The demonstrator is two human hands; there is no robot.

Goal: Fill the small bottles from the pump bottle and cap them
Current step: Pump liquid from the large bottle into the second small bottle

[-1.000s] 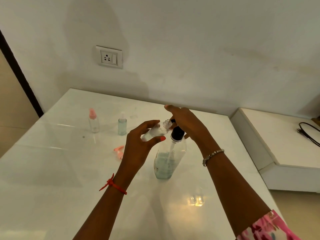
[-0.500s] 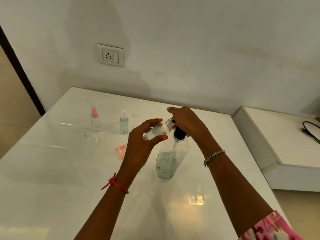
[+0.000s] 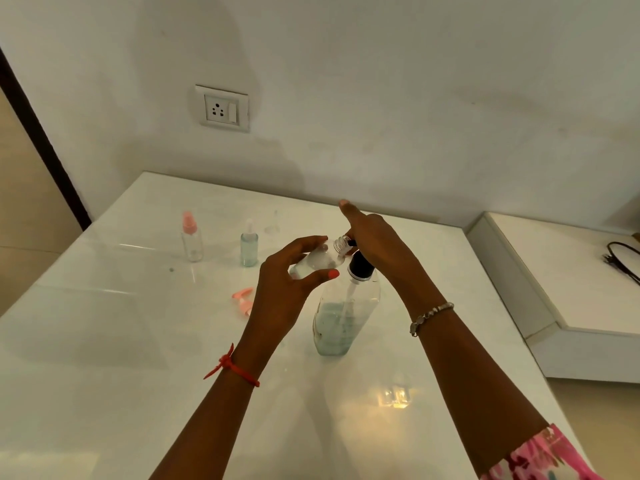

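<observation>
Left hand [image 3: 287, 282] curled round small bottle [image 3: 317, 261], which is tilted, open neck at black nozzle of pump bottle [image 3: 346, 317]. Right hand [image 3: 377, 244] lies on pump head, fingers straight, gripping nothing. Pump bottle upright in middle of worktop [image 3: 104, 358], pale blue liquid low inside.

Behind on left, well apart from hands: pink-capped bottle [image 3: 191, 237] and bottle with blue liquid [image 3: 249, 245], not touching. Loose pink cap [image 3: 244, 301] lies just left of left hand.

Wall with socket [image 3: 223, 109] at rear edge. Right edge near right forearm; beyond it, lower ledge [image 3: 540, 258] with black cable [image 3: 623, 261]. Most room lies front and left.
</observation>
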